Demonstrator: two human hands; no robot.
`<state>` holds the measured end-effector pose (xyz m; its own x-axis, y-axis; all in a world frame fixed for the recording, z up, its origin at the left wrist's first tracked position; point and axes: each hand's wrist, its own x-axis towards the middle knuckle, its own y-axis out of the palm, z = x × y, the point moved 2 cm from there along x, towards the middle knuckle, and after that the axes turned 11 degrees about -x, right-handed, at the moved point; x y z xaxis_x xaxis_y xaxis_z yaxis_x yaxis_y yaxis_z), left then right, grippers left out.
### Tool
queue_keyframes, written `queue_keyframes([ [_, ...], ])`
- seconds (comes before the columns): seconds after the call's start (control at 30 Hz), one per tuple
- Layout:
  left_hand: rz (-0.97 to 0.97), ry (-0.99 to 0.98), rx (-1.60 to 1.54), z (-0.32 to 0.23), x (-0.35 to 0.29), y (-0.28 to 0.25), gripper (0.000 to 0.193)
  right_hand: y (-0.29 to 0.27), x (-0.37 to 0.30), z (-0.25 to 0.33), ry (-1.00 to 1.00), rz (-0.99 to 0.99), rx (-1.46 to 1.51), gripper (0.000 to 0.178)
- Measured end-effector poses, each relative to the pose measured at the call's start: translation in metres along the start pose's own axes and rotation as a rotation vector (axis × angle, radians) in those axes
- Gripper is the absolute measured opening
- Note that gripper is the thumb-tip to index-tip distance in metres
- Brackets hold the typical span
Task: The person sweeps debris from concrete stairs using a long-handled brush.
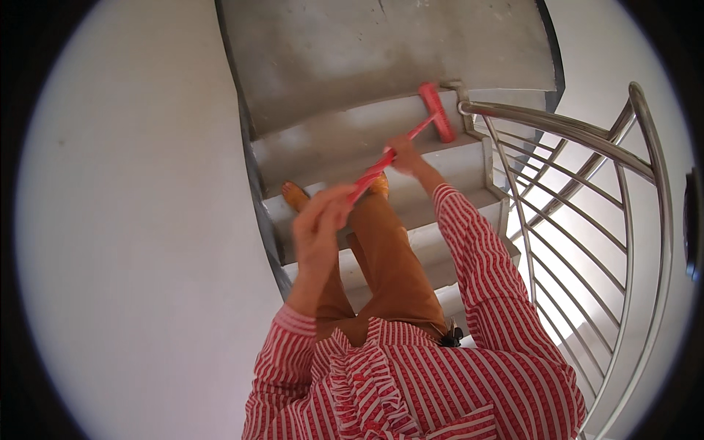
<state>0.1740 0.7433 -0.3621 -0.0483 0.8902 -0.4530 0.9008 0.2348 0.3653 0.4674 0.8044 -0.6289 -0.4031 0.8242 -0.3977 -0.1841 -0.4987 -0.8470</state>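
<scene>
A red broom (438,114) slants away from me, its head on the stair step near the railing's foot. My right hand (402,156) is closed round the handle partway down, nearer the head. At the handle's upper end is my left hand (320,226), its fingers curled about the red grip and a little blurred by motion. The head's bristles are too unclear to make out singly. My feet, in yellowish-brown footwear, stand on the step (330,170) just below the broom.
Grey concrete stairs run up to a landing (389,51) with dark stains. A steel railing (579,114) with curved bars borders the right side. On the left, a white wall (139,220) with a dark skirting strip (253,158) closes in the stairs.
</scene>
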Motion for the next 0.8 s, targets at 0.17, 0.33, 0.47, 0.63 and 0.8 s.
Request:
queue_keyframes([
  [0.17, -0.099, 0.181, 0.318, -0.104, -0.031, -0.089, 0.032, 0.037, 0.043, 0.177, -0.29, 0.001, 0.415, 0.021],
  [0.33, -0.07, 0.269, 0.508, -0.173, -0.066, -0.098, 0.035, 0.039, 0.06, 0.296, -0.298, 0.029, 0.637, 0.023],
  [0.47, -0.185, 0.269, 0.563, -0.193, -0.097, -0.065, 0.03, -0.004, 0.034, 0.351, -0.274, 0.006, 0.68, 0.026],
  [0.63, -0.035, 0.343, 0.509, -0.188, -0.101, -0.043, 0.036, -0.012, 0.023, 0.335, -0.246, -0.088, 0.791, 0.028],
  [0.8, 0.158, 0.442, 0.4, -0.203, -0.103, -0.038, 0.032, -0.03, 0.008, 0.324, -0.251, -0.038, 0.809, 0.027],
])
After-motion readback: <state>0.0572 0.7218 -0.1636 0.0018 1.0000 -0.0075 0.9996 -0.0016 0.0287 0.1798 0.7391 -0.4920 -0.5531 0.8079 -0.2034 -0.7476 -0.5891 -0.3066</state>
